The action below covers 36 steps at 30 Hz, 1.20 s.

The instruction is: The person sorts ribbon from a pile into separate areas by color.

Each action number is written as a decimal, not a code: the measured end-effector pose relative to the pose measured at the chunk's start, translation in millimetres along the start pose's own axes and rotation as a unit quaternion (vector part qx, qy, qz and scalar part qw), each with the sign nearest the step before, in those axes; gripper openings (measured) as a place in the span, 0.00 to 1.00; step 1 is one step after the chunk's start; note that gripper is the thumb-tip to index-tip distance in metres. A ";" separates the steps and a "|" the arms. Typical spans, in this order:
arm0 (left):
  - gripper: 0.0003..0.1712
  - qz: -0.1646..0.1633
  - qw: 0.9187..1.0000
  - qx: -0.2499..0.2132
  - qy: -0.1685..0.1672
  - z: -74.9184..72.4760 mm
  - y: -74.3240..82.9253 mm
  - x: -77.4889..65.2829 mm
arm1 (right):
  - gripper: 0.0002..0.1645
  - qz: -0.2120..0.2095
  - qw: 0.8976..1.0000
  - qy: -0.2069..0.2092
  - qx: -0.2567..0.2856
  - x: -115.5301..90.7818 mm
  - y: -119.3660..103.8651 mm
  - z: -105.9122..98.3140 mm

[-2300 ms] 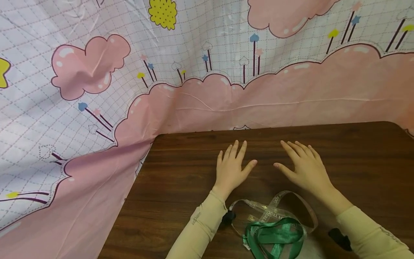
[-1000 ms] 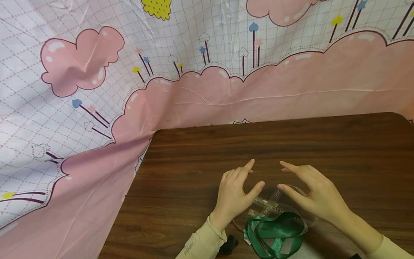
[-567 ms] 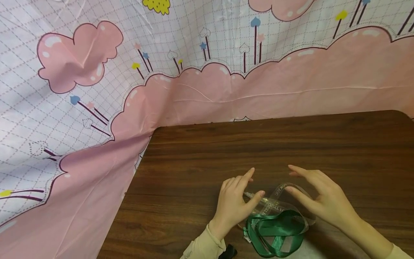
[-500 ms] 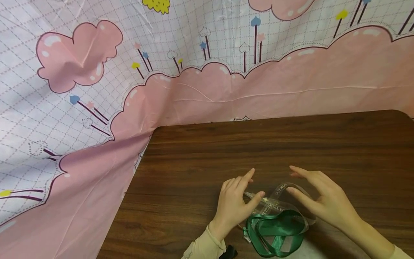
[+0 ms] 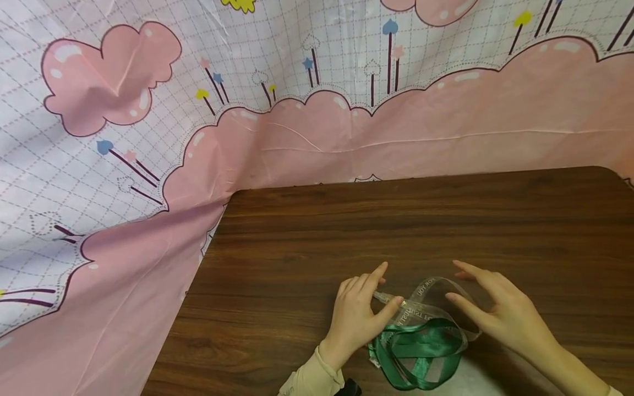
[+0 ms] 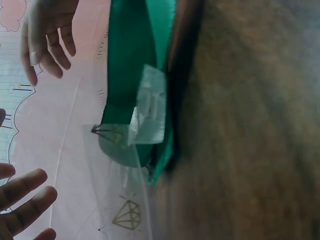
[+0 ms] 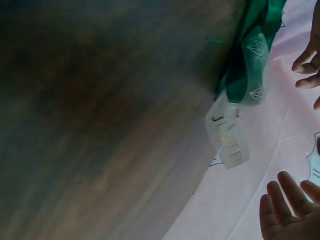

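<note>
A loosely coiled green satin ribbon (image 5: pixel 426 345) lies on the dark wood table (image 5: pixel 307 236), tangled with a sheer ribbon (image 5: pixel 418 311) printed with pale lettering. At its left side hovers my left hand (image 5: pixel 354 313), fingers extended and thumb apart, overlapping part of the sheer ribbon in the head view. My right hand (image 5: pixel 512 313) is held to the right of the coil, its fingers and thumb spread with nothing between them. In the left wrist view, a small clear tag or piece of tape (image 6: pixel 152 105) sticks to the green ribbon, and the sheer ribbon (image 6: pixel 125 200) shows diamond prints.
Behind and left of the table hangs a pink and white printed cloth (image 5: pixel 307 132) with clouds. A black object (image 5: pixel 349 388) shows by the left sleeve (image 5: pixel 314 377). Table surface stretches behind the hands to its rounded far corners.
Both hands have drawn back from flat, spread poses farther up the table to either side of the ribbons. Lately the right hand has shifted slightly rightward; the ribbons stay on the table.
</note>
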State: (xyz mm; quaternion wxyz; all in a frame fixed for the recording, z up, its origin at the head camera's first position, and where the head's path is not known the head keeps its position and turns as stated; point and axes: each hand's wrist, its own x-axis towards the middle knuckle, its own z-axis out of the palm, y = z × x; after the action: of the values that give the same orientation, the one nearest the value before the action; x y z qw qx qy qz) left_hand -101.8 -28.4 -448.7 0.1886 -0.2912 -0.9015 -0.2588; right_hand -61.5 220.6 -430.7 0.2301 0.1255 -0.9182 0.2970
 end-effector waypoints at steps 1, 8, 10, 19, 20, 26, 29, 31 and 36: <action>0.33 0.000 1.000 -0.001 -0.001 0.7 -0.5 -0.4 | 0.43 0.003 1.000 -0.007 -0.006 -0.5 1.2 0.9; 0.33 -0.004 1.000 -0.004 -0.016 4.9 -1.7 -3.4 | 0.46 0.021 0.997 -0.071 -0.022 -3.0 14.2 5.4; 0.34 -0.005 1.000 -0.006 -0.023 5.7 -1.4 -3.8 | 0.48 0.024 0.995 -0.092 -0.028 -4.1 18.5 6.5; 0.35 0.008 0.999 -0.002 -0.050 6.0 1.8 -0.1 | 0.40 -0.012 0.991 -0.133 -0.018 -2.0 26.7 5.9; 0.36 0.011 0.998 -0.009 -0.058 5.5 2.5 1.5 | 0.39 -0.016 0.990 -0.137 0.003 0.0 24.4 4.3; 0.41 0.031 0.978 -0.130 -0.163 -3.0 7.4 18.5 | 0.33 -0.038 0.948 -0.216 0.229 15.4 -0.3 -10.4; 0.46 0.015 0.946 -0.217 -0.242 -9.1 12.3 26.0 | 0.31 -0.048 0.903 -0.263 0.337 22.8 -10.9 -15.0; 0.48 0.005 0.921 -0.271 -0.280 -12.3 15.9 28.8 | 0.30 -0.045 0.882 -0.281 0.375 26.9 -16.3 -17.4; 0.46 -0.003 0.882 -0.353 -0.312 -19.2 19.4 30.7 | 0.28 -0.018 0.872 -0.286 0.397 33.6 -23.3 -21.7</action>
State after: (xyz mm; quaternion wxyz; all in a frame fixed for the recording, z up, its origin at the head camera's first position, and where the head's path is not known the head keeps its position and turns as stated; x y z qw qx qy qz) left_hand -109.5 -12.8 -411.4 -0.2189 -0.4014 -0.7634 -0.4563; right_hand -74.3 212.1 -387.0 -0.1062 0.3023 -0.7464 0.5833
